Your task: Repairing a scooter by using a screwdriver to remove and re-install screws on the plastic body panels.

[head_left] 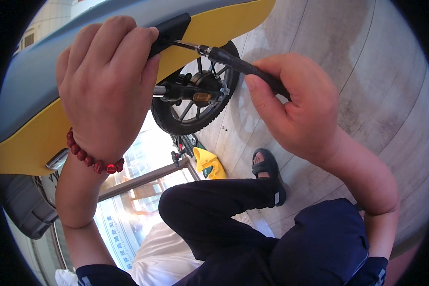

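The right hand point(298, 105) is closed around the black handle of 1 screwdriver point(229, 59). The steel shaft points left, its tip at the black plastic block point(178, 26) against the yellow body panel point(226, 23). The left hand point(107, 78) clasps the block's left end between thumb and index finger. Judged handling: the screwdriver is light and rigid; grip it by the handle, not the slick shaft. The block is likely stiff; support its end. Below the panel is 1 spoked wheel point(186, 127), near the plank floor point(367, 71).
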A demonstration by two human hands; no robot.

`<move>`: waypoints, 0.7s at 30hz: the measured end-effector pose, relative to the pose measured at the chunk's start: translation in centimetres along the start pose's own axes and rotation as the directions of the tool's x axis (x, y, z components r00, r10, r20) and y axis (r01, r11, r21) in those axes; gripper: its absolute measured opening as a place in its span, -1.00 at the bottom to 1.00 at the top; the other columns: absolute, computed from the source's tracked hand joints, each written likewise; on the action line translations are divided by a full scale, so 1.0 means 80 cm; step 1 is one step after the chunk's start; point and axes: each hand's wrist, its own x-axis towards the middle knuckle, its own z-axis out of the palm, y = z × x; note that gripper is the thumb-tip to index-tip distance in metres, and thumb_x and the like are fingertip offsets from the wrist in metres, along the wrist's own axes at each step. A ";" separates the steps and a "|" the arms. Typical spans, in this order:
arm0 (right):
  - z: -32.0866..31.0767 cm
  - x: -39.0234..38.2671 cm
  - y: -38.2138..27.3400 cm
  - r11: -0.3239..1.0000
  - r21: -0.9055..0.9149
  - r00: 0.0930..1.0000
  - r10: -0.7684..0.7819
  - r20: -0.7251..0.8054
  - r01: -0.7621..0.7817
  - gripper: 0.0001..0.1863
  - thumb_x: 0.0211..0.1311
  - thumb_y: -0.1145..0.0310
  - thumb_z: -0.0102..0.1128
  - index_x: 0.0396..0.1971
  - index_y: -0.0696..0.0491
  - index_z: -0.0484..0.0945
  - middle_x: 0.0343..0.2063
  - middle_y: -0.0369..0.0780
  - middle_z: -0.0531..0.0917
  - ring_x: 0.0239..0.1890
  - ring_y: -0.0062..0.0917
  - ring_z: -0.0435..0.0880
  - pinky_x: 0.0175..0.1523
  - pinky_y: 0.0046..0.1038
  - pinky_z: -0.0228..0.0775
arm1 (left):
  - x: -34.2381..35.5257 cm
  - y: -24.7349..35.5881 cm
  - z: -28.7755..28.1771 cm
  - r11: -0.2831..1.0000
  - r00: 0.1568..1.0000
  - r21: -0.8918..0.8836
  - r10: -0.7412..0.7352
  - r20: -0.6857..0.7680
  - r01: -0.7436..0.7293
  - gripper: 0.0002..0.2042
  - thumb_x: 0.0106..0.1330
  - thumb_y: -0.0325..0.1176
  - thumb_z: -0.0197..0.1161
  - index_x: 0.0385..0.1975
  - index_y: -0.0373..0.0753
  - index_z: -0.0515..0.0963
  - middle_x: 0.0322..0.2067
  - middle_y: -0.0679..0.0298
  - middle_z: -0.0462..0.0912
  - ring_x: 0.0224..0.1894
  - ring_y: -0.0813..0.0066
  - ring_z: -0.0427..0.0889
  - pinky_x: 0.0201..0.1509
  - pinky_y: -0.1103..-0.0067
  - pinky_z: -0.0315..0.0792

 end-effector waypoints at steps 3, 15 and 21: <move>0.001 -0.001 -0.001 1.000 -0.004 1.000 0.012 0.005 -0.012 -0.88 0.11 0.55 0.32 -0.34 0.17 0.59 -0.48 -0.18 0.61 -0.47 -0.38 0.59 -0.35 -0.45 0.42 | -0.001 0.000 0.002 1.000 1.000 0.004 0.004 -0.018 -0.004 -0.67 0.00 -0.40 0.50 -0.19 -0.16 0.64 -0.21 0.31 0.64 -0.13 0.37 0.61 -0.11 0.45 0.43; 0.001 0.001 -0.004 0.999 -0.038 0.999 -0.038 -0.005 0.038 -0.88 0.10 0.54 0.33 -0.35 0.17 0.58 -0.50 -0.18 0.60 -0.49 -0.38 0.58 -0.38 -0.45 0.39 | -0.002 0.001 0.002 1.000 1.000 0.009 -0.013 -0.012 0.013 -0.67 -0.01 -0.40 0.51 -0.19 -0.15 0.65 -0.19 0.31 0.65 -0.12 0.37 0.62 -0.09 0.46 0.43; -0.001 0.003 -0.006 0.998 -0.044 0.999 -0.053 -0.001 0.053 -0.88 0.09 0.55 0.33 -0.36 0.17 0.58 -0.50 -0.18 0.60 -0.50 -0.37 0.57 -0.38 -0.44 0.39 | -0.001 0.001 0.001 1.000 1.000 -0.001 -0.016 -0.016 0.016 -0.69 0.00 -0.39 0.49 -0.20 -0.15 0.65 -0.20 0.31 0.65 -0.12 0.37 0.61 -0.10 0.46 0.42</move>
